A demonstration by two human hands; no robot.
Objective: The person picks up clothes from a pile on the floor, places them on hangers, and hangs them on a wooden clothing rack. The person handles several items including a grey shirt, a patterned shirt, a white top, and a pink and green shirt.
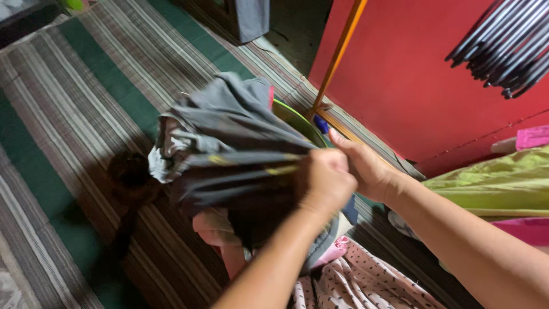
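Both hands, left hand (326,180) and right hand (366,169), clench the bunched grey garment (229,149) above a green basin (297,123); seemingly mid-wring; firmer twisting needed.

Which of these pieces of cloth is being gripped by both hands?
The dark grey garment, bunched and lifted above the green basin. The left hand and right hand clutch it; the pink dotted cloth lies untouched below.

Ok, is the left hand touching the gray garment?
Touching. The head view shows the left hand closed in a fist around the bunched gray garment.
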